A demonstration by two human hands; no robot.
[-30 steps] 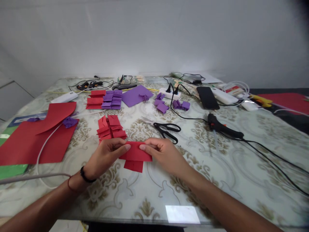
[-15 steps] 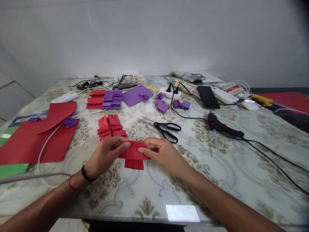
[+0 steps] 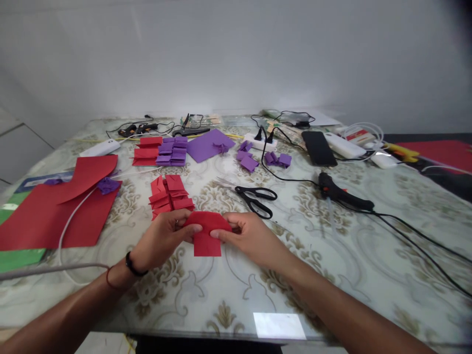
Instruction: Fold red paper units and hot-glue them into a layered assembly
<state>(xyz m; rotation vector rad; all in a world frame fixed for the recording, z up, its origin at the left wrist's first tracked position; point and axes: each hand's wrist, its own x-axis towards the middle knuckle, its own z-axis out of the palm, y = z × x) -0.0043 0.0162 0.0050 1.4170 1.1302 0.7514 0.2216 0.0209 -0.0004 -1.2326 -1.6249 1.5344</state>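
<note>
Left hand and right hand both have fingers clamped on red paper piece above near side of desk, seemingly mid-fold; red folded pieces beyond look done, large red sheet remains unfolded.

Goes bare along the right forearm and right wrist. Wears a black band, rounded and fairly thick, snug about the left wrist, and a thin reddish cord looped separately a little higher on the left forearm. Apparently carries a small ring on one of the left fingers, though too tiny there to make out clearly.
</note>
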